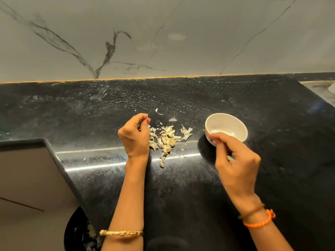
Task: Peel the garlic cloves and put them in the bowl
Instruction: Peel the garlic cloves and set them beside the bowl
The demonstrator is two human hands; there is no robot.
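A clove looks to be getting dropped at the bowl [235, 124] right of centre by the right hand [235, 163], fingers pinched on something small, while the left hand [134, 136] is curled shut by the garlic pile [166, 138], so another clove needs to be picked next.

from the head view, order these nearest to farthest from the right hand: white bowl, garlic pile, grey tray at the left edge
1. White bowl: directly under the right hand, whose fingertips overlap its near rim.
2. Garlic pile: on the black counter to the left of that hand, beside the left hand.
3. Grey tray: far left edge of the view, beyond the left hand.
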